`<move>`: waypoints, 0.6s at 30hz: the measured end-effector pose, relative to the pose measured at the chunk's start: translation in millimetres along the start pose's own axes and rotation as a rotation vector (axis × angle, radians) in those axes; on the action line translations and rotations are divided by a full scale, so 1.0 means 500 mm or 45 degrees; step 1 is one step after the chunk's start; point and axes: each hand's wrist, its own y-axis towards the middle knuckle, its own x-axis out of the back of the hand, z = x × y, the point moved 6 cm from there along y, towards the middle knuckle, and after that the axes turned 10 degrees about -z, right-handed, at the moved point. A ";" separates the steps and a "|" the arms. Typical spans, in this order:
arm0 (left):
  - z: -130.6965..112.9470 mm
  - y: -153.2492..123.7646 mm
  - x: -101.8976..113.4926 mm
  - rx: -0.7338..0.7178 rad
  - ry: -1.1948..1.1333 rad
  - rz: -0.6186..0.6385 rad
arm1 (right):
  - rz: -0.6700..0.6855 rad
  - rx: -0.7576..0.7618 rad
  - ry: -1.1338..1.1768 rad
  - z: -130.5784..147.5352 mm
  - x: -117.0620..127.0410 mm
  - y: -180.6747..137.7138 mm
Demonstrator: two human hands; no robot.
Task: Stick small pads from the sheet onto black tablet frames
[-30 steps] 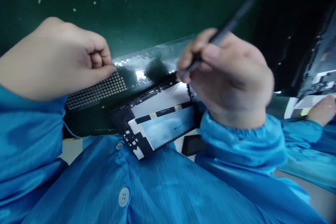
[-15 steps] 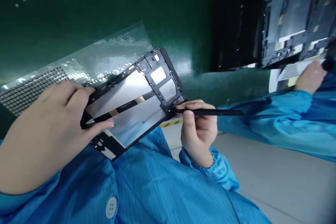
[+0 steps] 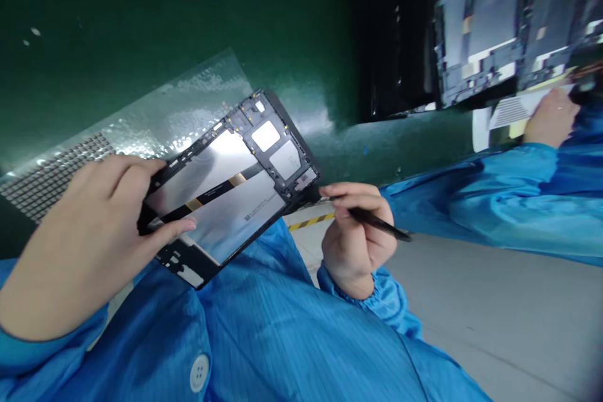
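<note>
My left hand (image 3: 101, 226) is closed on the left end of a tablet frame (image 3: 226, 195), thumb over its inner face and fingers along the far edge. The frame is held at a slant, showing a silvery back panel, a dark ribbon strip with gold patches, and black edges with cut-outs. Beside its right corner, my right hand (image 3: 360, 232) pinches slim black tweezers (image 3: 377, 223), somewhat blurred. Their handle end slants down to the right. Fingers and blur hide the tips, so contact with the frame cannot be told.
A clear plastic sheet (image 3: 188, 94) with rows of small dark pieces (image 3: 61, 169) lies on the green tabletop (image 3: 198, 6). More tablet frames (image 3: 480, 25) stand at upper right beside a black object (image 3: 391, 44). Another person's hand (image 3: 551, 116) rests near white paper at the right.
The tweezers have come away from the frame's lower right corner and tilted, handle end downward. My left hand keeps its hold on the frame. The whole view has shifted slightly.
</note>
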 end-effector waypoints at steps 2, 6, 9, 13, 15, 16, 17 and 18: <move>-0.029 -0.007 -0.008 -0.168 0.174 0.024 | 0.195 -0.129 -0.005 0.002 -0.008 -0.031; -0.094 -0.035 -0.017 -0.287 0.218 -0.090 | 0.772 -0.481 0.136 0.028 -0.065 -0.136; -0.132 -0.040 -0.005 -0.311 0.156 -0.189 | 0.388 -0.925 0.264 0.019 -0.067 -0.126; -0.128 0.008 0.060 -0.348 -0.072 -0.442 | 0.112 -1.010 0.334 0.030 -0.117 0.063; -0.096 0.047 0.086 -0.368 -0.105 -0.571 | 0.164 -0.757 0.271 0.060 -0.185 0.220; -0.078 0.065 0.092 -0.396 -0.107 -0.609 | 0.161 -0.674 0.249 0.072 -0.224 0.300; -0.061 0.080 0.093 -0.436 -0.114 -0.632 | 0.168 -0.617 0.229 0.080 -0.268 0.376; -0.045 0.091 0.090 -0.480 -0.126 -0.650 | 0.183 -0.568 0.194 0.087 -0.313 0.449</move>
